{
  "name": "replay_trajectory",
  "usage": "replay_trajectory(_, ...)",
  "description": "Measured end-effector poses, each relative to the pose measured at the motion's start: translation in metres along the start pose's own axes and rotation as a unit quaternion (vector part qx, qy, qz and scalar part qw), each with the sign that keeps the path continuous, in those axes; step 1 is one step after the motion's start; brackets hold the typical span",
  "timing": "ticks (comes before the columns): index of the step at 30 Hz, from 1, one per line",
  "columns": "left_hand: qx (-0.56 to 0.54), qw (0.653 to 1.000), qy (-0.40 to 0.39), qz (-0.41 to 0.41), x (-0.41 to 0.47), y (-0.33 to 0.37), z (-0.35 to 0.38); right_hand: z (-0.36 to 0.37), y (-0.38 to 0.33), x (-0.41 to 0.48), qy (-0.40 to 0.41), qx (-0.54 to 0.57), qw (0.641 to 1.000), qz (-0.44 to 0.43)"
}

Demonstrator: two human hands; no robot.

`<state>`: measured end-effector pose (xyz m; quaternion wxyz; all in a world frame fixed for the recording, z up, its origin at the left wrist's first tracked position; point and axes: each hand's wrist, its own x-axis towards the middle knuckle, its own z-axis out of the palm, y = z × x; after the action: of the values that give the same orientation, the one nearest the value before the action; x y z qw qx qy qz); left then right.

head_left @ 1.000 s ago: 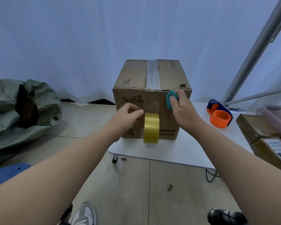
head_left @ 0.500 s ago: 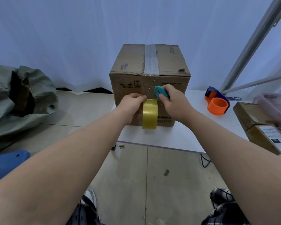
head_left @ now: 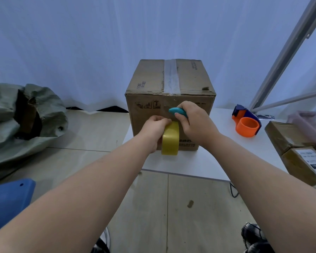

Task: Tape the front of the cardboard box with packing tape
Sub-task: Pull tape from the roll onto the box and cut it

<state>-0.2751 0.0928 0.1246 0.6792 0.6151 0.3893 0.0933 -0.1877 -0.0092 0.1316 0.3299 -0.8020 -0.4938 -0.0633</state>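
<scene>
A brown cardboard box (head_left: 148,123) stands on the left end of a white table (head_left: 217,157), with clear tape running along its top seam and down onto its front face. A yellowish roll of packing tape (head_left: 170,141) hangs against the lower front of the box. My left hand (head_left: 154,129) grips the roll from its left side. My right hand (head_left: 194,122) holds a small teal cutter (head_left: 177,111) just above the roll, its tip close to the tape strip on the front face.
An orange and blue tape dispenser (head_left: 246,124) sits on the table right of the box. Two smaller cardboard parcels (head_left: 297,150) lie at the right edge. A grey-green sack (head_left: 23,117) lies on the floor at left, a blue seat (head_left: 7,201) at lower left.
My right hand brought the teal cutter down from the box's upper right front corner to just above the roll. My left hand closed onto the roll's left side.
</scene>
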Motion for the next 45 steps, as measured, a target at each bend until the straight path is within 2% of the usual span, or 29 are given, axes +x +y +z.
replay_trajectory(9, -0.058, 0.994, 0.089, 0.022, -0.002, 0.001, 0.008, -0.004, -0.001, 0.007, 0.001, 0.023, 1.0, 0.009)
replay_trajectory(15, -0.08, 0.986, 0.133, 0.055, -0.004, -0.006, 0.019, -0.002, -0.002, 0.009, -0.041, -0.029, 0.999, 0.009)
replay_trajectory(21, -0.089, 0.987, 0.124, 0.041, -0.007, -0.007, 0.019, 0.003, -0.004, 0.01, -0.062, -0.097, 0.993, -0.011)
replay_trajectory(27, -0.069, 0.994, 0.08, 0.036, -0.008, -0.006, 0.011, 0.003, -0.004, 0.01, -0.036, -0.115, 0.993, -0.023)
replay_trajectory(33, -0.02, 0.997, 0.065, 0.027, -0.003, 0.0, 0.005, 0.004, -0.005, 0.013, -0.039, -0.086, 0.995, -0.01)
replay_trajectory(45, 0.013, 0.994, 0.099, 0.036, 0.003, -0.007, 0.012, 0.002, -0.003, 0.017, -0.035, -0.043, 0.998, -0.005)
